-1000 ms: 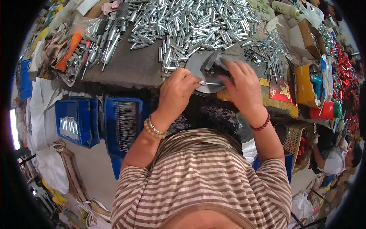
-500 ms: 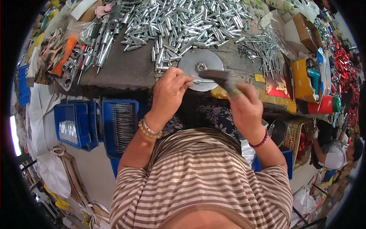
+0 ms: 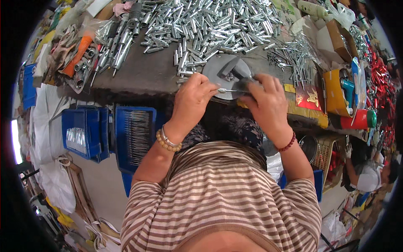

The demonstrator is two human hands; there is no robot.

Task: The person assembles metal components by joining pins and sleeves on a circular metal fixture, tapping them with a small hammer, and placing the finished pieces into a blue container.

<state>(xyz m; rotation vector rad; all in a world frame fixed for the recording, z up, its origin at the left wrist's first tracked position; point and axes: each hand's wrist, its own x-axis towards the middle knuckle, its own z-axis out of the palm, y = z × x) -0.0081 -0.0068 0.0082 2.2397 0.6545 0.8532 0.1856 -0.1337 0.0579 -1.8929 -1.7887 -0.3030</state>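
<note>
My left hand (image 3: 194, 97) is closed in a pinch on the near end of a thin silver metal rod (image 3: 227, 90). The rod lies level over the near part of a round grey metal disc (image 3: 214, 72) on the bench. A hammer (image 3: 236, 68) has its dark head on the disc, its handle leading toward my right hand (image 3: 270, 100). That hand is beside the handle and the rod's right end. Its fingers are smeared by motion, so whether they still grip the handle cannot be made out.
Beyond the disc spreads a heap of silver metal tubes (image 3: 214, 29). Thin pins (image 3: 294, 59) lie to the right, near a red envelope (image 3: 308, 98) and a yellow container (image 3: 334, 90). Tools (image 3: 121, 46) crowd the left. Blue bins (image 3: 119, 138) stand below; a co-worker (image 3: 369, 176) is at far right.
The hammer has come down from above the disc and turned, its head now resting on it. My right hand has opened its grip somewhat and moved near the rod. The left hand keeps its pinch.
</note>
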